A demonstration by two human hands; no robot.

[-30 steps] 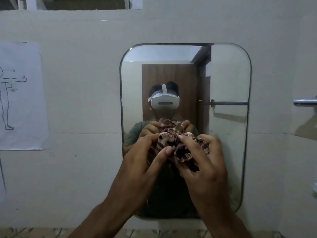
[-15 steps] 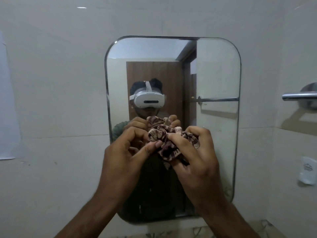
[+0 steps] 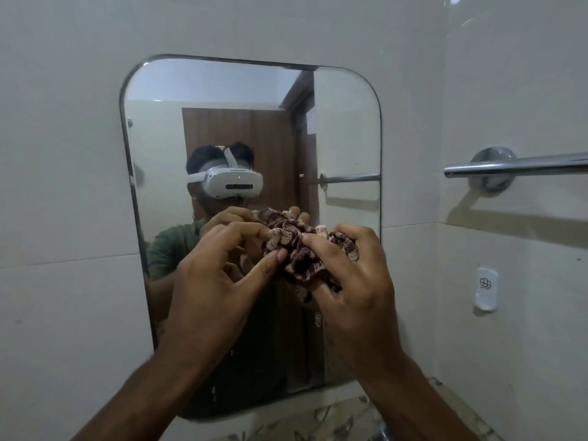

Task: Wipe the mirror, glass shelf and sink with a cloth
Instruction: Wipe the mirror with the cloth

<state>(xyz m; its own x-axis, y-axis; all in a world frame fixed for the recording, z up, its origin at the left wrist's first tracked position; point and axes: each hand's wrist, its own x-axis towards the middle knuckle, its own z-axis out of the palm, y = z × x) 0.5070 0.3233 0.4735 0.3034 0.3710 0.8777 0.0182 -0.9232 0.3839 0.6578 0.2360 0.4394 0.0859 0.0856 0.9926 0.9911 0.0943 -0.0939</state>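
1. Head view, nearest zone: both forearms rise from the lower edge toward the middle of the frame. Keep the elbows low so the wrists can turn freely.
2. Left hand (image 3: 219, 281): thumb and forefinger pinch the left edge of the cloth (image 3: 302, 249); the other fingers curl loosely behind and hold nothing. Use this pinch only to tuck loose corners into the bundle.
3. Right hand (image 3: 353, 281): the fingers curl round the bunched cloth and carry most of it. Judged from this pose, the step in hand is gathering the cloth into a pad. Fold until one flat, smooth face points away from the palm; a lumpy wad is likely to smear.
4. Cloth position: held between the hands, in front of the lower centre of the mirror (image 3: 346, 128). Whether it touches the glass cannot be told.
5. Mirror, far zone: fixed to the tiled wall (image 3: 63, 154), and it shows the person's reflection. Begin at a top corner and work downward in overlapping passes, with light, even pressure.
6. Far right: a towel bar (image 3: 515, 168) and a small white wall hook (image 3: 486, 288) lie clear of the wiping path.
7. Glass shelf and sink cannot be made out; only a patterned surface shows below the mirror. Both appear not yet started.
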